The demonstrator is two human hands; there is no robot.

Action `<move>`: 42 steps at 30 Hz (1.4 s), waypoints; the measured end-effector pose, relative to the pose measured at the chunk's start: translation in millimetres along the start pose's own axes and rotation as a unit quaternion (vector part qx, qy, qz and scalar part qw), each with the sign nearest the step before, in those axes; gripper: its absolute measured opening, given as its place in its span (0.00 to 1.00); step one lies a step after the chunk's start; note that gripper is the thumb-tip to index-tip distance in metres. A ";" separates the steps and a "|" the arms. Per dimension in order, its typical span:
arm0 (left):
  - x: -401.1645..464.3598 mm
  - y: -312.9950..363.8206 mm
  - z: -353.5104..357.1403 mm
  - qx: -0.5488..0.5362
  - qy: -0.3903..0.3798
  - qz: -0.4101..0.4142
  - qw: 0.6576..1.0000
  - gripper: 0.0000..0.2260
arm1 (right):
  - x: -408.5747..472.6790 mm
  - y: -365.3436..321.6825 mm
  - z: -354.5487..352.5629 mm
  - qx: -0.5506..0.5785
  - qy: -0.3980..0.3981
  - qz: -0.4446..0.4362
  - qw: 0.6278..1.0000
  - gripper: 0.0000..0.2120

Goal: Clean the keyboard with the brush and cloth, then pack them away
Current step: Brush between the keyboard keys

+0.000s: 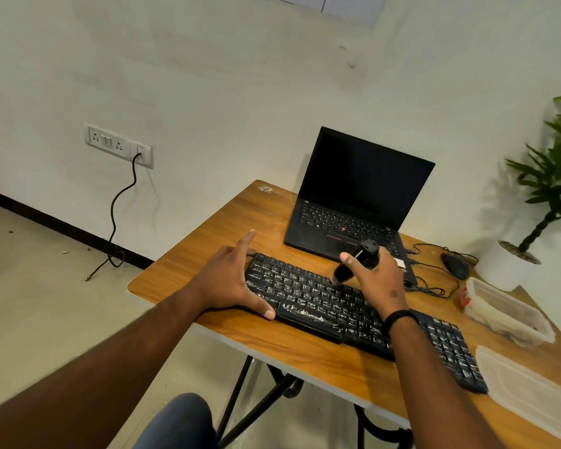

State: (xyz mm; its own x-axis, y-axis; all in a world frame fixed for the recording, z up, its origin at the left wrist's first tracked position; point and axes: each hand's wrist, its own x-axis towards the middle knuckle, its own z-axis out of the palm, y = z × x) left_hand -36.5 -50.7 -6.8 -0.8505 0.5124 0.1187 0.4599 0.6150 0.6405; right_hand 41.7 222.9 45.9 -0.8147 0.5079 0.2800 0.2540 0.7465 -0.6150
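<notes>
Brush: short black stubby-handled brush (pixel 357 262), judged light and rigid; gripped mid-handle by right hand (pixel 376 280).
Keyboard: flat black dusty plastic keyboard (pixel 337 306), steadied by spread left hand (pixel 230 280).

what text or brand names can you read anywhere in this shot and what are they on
None can be read for certain.
Keyboard: a white brand mark on its front edge, too blurred to read.
Keyboard keys: legends smeared and too small.
Laptop: key legends too small; screen dark.
Clear container: red label at its end, illegible.
</notes>
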 end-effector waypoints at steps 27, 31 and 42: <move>-1.6 1.2 -1.8 -0.023 -0.013 0.014 1.000 0.72 | -18.3 -100.4 47.5 0.201 -0.181 -0.151 0.951 0.16; -1.0 -0.7 -1.6 -0.030 -0.013 0.011 0.999 0.72 | -16.3 -104.0 59.6 0.145 -0.195 -0.178 0.953 0.13; 0.2 -0.9 -2.0 -0.017 -0.017 0.006 1.000 0.73 | -12.7 -106.4 60.0 0.102 -0.162 -0.187 0.963 0.16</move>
State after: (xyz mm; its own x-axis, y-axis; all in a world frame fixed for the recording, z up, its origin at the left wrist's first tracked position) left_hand -37.7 -52.3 -5.8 -0.8362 0.5390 0.1009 0.4600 0.5893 0.6641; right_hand -6.3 111.2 63.6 -0.9577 0.0331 0.2860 -0.1708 0.7343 -0.6570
